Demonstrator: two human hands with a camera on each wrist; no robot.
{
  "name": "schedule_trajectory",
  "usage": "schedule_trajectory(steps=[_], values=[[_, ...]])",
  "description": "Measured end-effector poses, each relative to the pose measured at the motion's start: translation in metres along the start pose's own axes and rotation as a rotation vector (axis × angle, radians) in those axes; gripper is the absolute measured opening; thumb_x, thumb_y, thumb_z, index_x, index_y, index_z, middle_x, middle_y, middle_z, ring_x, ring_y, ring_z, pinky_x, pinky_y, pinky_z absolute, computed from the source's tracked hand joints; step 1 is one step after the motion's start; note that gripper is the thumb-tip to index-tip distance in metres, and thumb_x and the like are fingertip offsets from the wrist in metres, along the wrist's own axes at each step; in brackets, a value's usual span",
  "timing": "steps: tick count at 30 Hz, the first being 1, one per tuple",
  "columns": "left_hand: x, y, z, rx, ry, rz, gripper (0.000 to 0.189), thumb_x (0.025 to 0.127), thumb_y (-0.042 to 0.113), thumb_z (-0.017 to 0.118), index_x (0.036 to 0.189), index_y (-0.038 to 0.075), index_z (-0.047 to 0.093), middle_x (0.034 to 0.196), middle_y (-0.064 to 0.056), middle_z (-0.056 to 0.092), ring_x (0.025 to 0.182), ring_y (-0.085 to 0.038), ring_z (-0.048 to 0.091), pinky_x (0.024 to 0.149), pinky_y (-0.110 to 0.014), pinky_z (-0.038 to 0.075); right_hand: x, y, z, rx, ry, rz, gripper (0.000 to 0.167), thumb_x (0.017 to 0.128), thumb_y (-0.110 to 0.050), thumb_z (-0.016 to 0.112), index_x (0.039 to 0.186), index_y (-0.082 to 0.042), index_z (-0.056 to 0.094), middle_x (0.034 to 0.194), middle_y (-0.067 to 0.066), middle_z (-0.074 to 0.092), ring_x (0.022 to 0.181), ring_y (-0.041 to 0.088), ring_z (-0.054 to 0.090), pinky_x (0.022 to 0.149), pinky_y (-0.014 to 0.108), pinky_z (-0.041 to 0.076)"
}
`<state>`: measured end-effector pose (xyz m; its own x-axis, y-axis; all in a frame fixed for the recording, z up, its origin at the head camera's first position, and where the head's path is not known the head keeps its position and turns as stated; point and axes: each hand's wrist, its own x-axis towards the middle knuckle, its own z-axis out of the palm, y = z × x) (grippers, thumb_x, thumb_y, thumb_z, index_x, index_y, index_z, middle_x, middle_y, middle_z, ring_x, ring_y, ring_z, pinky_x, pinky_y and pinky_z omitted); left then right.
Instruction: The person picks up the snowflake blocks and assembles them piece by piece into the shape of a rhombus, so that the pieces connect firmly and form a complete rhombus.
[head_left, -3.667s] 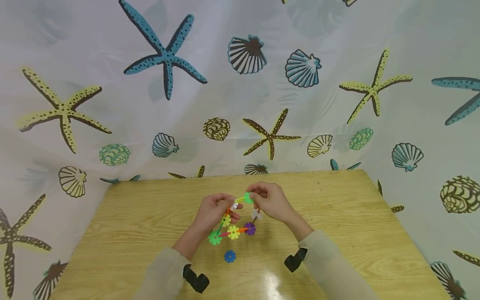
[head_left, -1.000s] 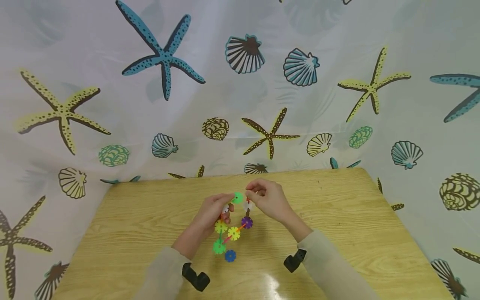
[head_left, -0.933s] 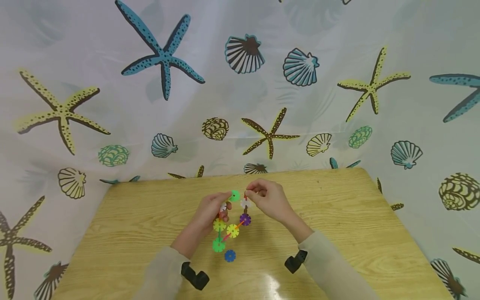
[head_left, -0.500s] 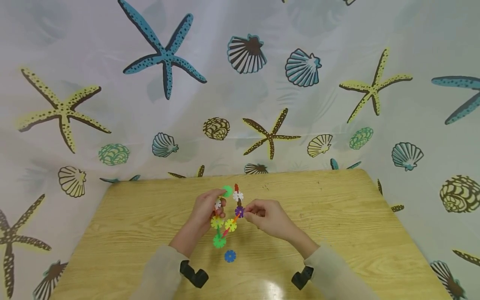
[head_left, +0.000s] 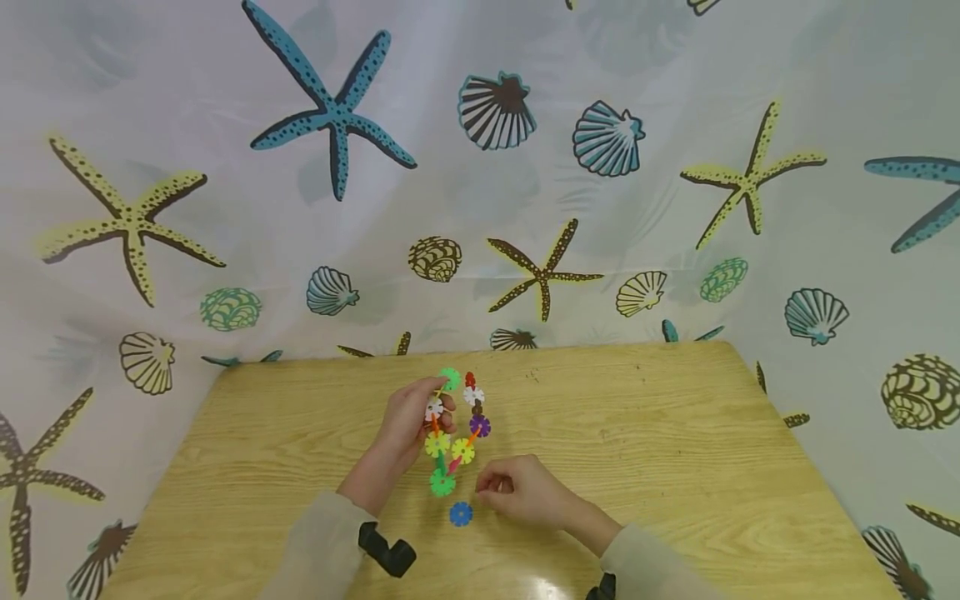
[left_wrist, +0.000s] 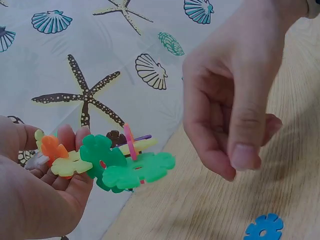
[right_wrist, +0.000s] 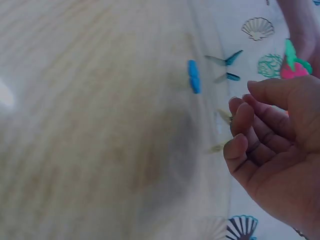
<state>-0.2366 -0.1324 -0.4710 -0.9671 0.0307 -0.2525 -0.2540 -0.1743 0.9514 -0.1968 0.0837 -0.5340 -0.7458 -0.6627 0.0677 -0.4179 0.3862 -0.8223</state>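
My left hand (head_left: 408,421) holds one end of a chain of interlocking plastic discs (head_left: 442,482), pinching near a bright green disc (head_left: 450,379) and a white one. Green, yellow, purple and white discs follow in a U shape, joined by smaller edge-on pieces, with a red piece (head_left: 470,379) at the free end. Just above the table, my right hand (head_left: 525,492) has loosely curled fingers and nothing between them. Close to its fingertips lies a single blue disc (head_left: 461,513), flat on the wood; the left wrist view also shows this blue disc (left_wrist: 265,228).
The wooden table (head_left: 675,467) reaches back to a hanging white cloth (head_left: 450,192) printed with starfish and shells. Black wrist cameras sit at both sleeves, the left camera (head_left: 386,550) near the table's front.
My right hand has let go of the chain's red end and come down toward the blue disc. The chain has shifted left with my left hand, and its two ends stand apart.
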Motion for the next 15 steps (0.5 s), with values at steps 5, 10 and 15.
schedule_trajectory(steps=[5,10,15], values=[[0.001,0.0,-0.002,-0.011,0.003,0.005,0.04,0.11,0.026,0.053,0.136,-0.004,0.058,0.073,0.002,0.062,0.054,-0.008,0.059,0.065,-0.025,0.061,-0.002,0.008,0.015,-0.036,-0.047,0.001,0.012,0.097,-0.007,0.073,0.107,-0.001,0.076,0.089,0.005,0.075,0.073,-0.004,0.058,0.067,0.014,0.053],[0.002,0.002,-0.004,-0.023,-0.005,0.016,0.042,0.111,0.025,0.052,0.14,-0.005,0.056,0.073,0.003,0.062,0.053,-0.007,0.06,0.066,-0.026,0.063,0.001,0.013,0.021,-0.081,-0.052,0.002,0.022,0.093,-0.011,0.079,0.112,-0.001,0.075,0.083,-0.001,0.069,0.071,-0.006,0.053,0.066,0.013,0.05],[0.002,0.003,-0.005,-0.037,-0.014,0.024,0.042,0.112,0.025,0.051,0.14,-0.006,0.055,0.073,0.003,0.062,0.052,-0.007,0.06,0.066,-0.025,0.063,0.004,0.014,0.023,-0.129,-0.053,0.0,0.031,0.09,-0.015,0.083,0.118,-0.002,0.075,0.082,-0.004,0.067,0.071,-0.006,0.052,0.067,0.013,0.05]])
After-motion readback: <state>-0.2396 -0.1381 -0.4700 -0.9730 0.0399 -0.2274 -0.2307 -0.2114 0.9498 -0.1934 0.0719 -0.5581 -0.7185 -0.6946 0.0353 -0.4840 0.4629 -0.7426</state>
